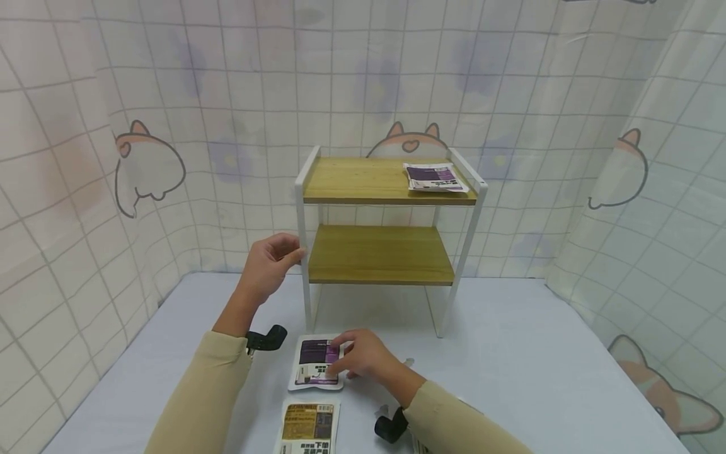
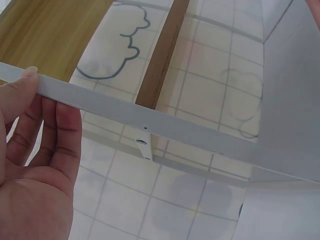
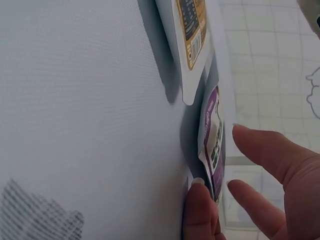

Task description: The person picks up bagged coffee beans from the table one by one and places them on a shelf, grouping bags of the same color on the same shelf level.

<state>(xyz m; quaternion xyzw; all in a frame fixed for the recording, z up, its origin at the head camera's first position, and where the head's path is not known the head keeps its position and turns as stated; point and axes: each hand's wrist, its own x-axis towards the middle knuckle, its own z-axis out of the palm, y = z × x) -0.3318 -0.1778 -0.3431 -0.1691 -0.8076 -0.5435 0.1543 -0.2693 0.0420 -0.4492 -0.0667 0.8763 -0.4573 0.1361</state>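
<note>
My left hand (image 1: 266, 268) holds the left front post (image 1: 308, 306) of a small two-tier shelf (image 1: 380, 252) with wooden boards and a white frame. The left wrist view shows the thumb on one side of the white post (image 2: 110, 102) and curled fingers behind it. On the table, my right hand (image 1: 368, 359) is over the right side of a purple-and-white packet (image 1: 309, 362) lying flat in front of the shelf. In the right wrist view, the thumb stands apart from that packet (image 3: 215, 135), while one fingertip (image 3: 198, 192) is at its edge.
A gold-and-white packet (image 1: 309, 429) lies nearer me, below the purple one. Purple packets (image 1: 433, 178) rest on the right of the top board. Part of another packet shows under my right forearm. A white table (image 1: 510, 359) and gridded curtains (image 1: 244, 94) surround the shelf.
</note>
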